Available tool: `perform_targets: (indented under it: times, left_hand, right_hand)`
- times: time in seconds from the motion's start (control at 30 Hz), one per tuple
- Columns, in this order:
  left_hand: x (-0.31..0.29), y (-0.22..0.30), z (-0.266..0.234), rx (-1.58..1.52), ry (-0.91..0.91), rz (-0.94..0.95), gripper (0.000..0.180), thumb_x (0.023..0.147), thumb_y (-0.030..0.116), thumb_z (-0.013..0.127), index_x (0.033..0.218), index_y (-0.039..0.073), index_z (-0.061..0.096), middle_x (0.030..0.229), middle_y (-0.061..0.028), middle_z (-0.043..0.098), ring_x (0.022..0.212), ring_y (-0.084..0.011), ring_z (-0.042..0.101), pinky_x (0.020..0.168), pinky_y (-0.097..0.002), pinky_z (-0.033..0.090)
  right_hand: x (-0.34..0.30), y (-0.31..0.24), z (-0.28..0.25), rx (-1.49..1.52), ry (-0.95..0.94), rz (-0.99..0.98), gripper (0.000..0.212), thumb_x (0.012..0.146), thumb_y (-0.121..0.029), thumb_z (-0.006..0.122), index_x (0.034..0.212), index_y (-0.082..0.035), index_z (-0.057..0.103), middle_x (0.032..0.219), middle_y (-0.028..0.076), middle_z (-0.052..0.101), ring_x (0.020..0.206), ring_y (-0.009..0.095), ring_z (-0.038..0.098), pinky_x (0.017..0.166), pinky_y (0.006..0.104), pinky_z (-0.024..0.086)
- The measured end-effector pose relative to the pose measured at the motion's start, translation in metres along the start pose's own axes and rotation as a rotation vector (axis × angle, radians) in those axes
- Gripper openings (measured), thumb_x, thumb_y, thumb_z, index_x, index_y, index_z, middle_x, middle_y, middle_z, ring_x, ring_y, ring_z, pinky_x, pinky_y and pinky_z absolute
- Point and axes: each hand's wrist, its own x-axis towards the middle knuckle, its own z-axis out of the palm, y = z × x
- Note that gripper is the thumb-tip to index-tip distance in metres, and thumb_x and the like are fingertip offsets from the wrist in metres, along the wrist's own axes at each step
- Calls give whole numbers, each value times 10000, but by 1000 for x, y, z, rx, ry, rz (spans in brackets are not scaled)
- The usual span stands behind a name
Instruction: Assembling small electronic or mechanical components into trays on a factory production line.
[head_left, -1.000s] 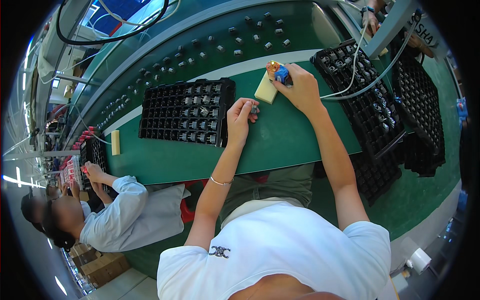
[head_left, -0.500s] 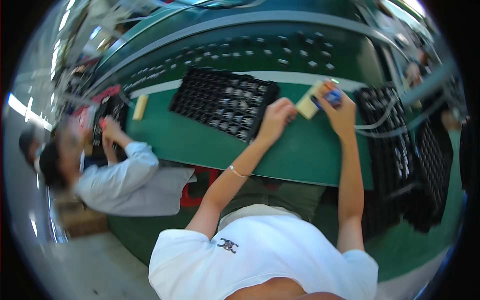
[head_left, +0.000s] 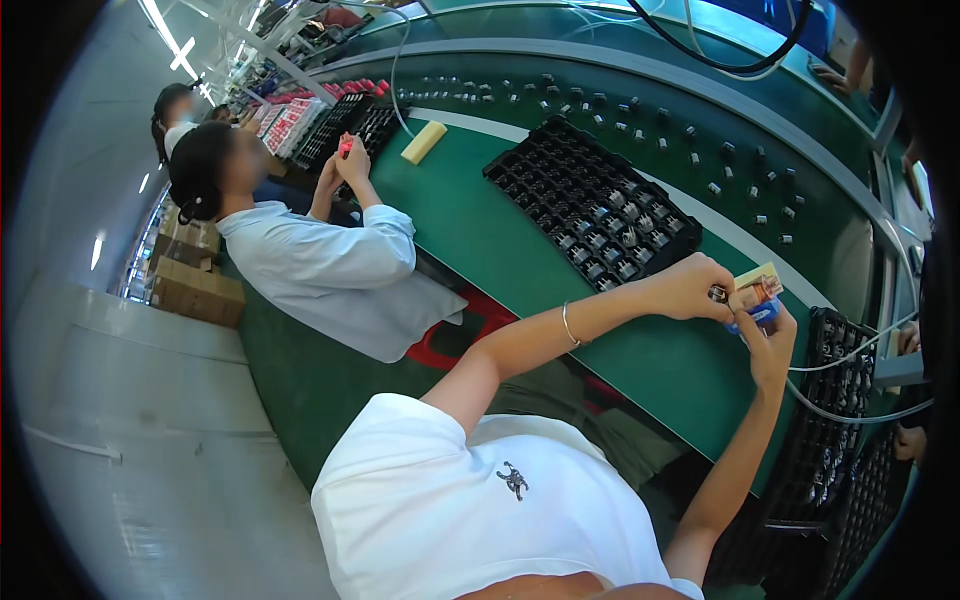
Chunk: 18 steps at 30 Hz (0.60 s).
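My left hand [head_left: 690,288] is closed in a pinch on a small silver-and-black cylindrical part [head_left: 718,294]. Right beside it, my right hand [head_left: 772,350] grips a blue object with a clear, orange-tinted top [head_left: 757,308]; its exact kind is partly hidden by the fingers. Both hands meet above the green table, fingertips close together. Behind them lies a pale yellow block [head_left: 765,272]. To the left of my hands, a black compartment tray [head_left: 540,180] holds several similar small metal parts at its near right end.
Small metal parts [head_left: 727,172] stand in rows along the table's far side. Stacked black trays [head_left: 835,400] and pale hoses [head_left: 850,418] are at the right. A co-worker [head_left: 300,260] sits at the left, holding something red, near another yellow block [head_left: 424,143].
The view has swung, so the table now slants down to the right. My left hand has come over to my right hand, and a small part now shows in its fingers.
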Motion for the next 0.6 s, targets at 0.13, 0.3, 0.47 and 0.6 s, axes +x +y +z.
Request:
perform_targets:
  times: [0.13,0.3,0.47,0.6]
  left_hand:
    - [10,12,-3,69,-44,85,298,753,263,782,866,4,688,747,-180,667,674,-275,663,640,-347,505]
    - [5,-11,-38,148,-57,58,229,803,221,756,881,14,693,753,-101,683,698,-185,668,651,-318,513]
    - [69,-16,-17,143,-21,-6,259,813,238,743,913,10,668,768,-82,655,723,-153,624,663,-277,487]
    - [146,-28,28,329,128,143,299,790,314,738,913,46,684,799,-111,684,757,-254,657,680,-370,511]
  right_hand:
    - [-7,0,-4,-13,89,-10,278,843,-137,737,1039,32,636,922,22,638,818,80,575,738,240,459]
    - [8,17,-50,145,652,-242,259,882,-104,708,1092,43,667,995,51,681,867,107,627,800,253,483]
    - [8,15,-39,210,945,-368,255,878,-78,725,1096,35,656,1020,69,686,882,113,644,780,242,515]
    - [7,20,-36,197,936,-358,243,873,-47,716,1087,42,644,1025,77,677,876,122,636,795,257,516]
